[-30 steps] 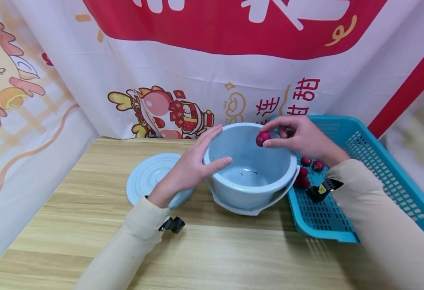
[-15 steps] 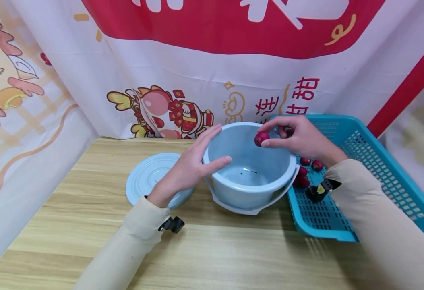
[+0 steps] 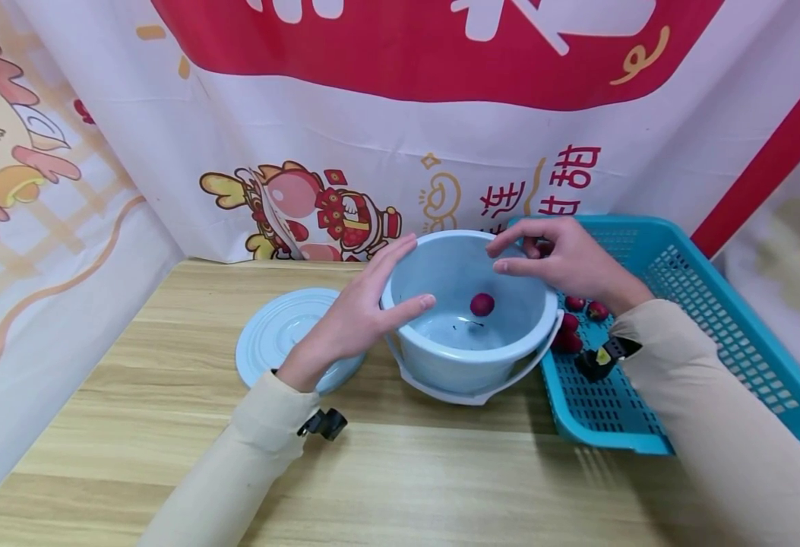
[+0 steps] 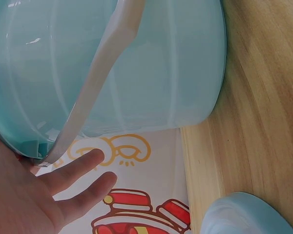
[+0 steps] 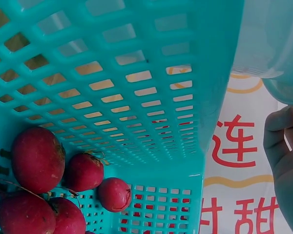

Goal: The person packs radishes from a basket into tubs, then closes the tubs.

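A round red radish point(image 3: 482, 305) is inside the light blue bucket point(image 3: 471, 355), low down; whether it touches the bottom I cannot tell. Above the bucket's right rim is my right hand point(image 3: 564, 258), thumb and forefinger apart with a gap between them. Its other fingers are bent and partly hidden. My left hand point(image 3: 362, 308) rests at the left rim, fingers extended along the outside and thumb over the edge. In the left wrist view, straight fingers point(image 4: 85, 200) show beside the bucket wall point(image 4: 151, 73) and its pale handle point(image 4: 105, 58).
Right of the bucket stands a teal plastic basket point(image 3: 735, 319) holding several radishes point(image 5: 38, 160). A light blue lid point(image 3: 273, 334) lies on the wooden table point(image 3: 400, 486), left of the bucket. A printed cloth point(image 3: 345, 121) hangs behind.
My right hand has let go of the radish, which has dropped from between thumb and forefinger into the bucket. The left hand stays at the rim.
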`<action>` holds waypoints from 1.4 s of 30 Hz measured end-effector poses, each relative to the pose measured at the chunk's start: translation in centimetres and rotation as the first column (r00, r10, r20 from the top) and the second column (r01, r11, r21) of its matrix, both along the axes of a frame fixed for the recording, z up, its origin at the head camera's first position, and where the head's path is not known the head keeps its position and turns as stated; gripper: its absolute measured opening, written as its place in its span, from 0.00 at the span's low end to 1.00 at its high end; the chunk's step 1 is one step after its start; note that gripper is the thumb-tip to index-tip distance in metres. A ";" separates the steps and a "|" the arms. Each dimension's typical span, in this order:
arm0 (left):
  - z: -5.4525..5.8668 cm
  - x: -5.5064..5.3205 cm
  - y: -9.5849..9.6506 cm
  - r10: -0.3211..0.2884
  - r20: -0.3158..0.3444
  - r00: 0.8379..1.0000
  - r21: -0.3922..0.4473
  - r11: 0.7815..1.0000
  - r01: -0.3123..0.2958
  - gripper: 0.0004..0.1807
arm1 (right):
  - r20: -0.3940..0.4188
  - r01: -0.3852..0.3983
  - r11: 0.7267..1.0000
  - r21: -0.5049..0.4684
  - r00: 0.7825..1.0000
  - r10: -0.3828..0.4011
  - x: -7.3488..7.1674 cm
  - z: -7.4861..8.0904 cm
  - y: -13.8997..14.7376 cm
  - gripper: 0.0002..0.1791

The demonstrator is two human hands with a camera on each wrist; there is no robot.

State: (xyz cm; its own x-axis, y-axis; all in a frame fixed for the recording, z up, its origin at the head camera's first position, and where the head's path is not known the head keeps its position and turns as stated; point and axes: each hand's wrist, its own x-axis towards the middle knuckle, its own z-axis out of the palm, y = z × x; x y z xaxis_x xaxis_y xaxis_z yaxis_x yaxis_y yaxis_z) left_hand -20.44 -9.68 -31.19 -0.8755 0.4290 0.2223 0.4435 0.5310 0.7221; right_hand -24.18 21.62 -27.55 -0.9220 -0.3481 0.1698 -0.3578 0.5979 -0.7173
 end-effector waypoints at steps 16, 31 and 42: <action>-0.1 0.0 0.1 -0.002 -0.008 1.000 0.000 1.000 0.002 0.47 | 0.027 0.004 1.000 -0.025 1.000 -0.004 0.1 0.1 0.4 0.17; 0.0 0.2 -0.1 0.003 -0.012 1.000 0.005 1.000 -0.003 0.48 | 0.006 0.073 0.986 -0.148 0.997 -0.073 0.0 1.0 2.8 0.25; 0.0 0.1 0.0 -0.001 -0.013 1.000 0.001 1.000 0.001 0.48 | 0.029 0.163 0.961 -0.222 0.987 -0.161 -0.8 1.0 6.2 0.26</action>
State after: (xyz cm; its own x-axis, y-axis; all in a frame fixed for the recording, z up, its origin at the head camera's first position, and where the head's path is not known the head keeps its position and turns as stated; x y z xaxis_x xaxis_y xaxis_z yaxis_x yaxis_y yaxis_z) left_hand -20.34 -9.66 -31.16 -0.8721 0.4296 0.2341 0.4534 0.5300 0.7166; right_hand -24.99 27.80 -26.51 -0.9651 -0.1481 0.2160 -0.2609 0.4715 -0.8424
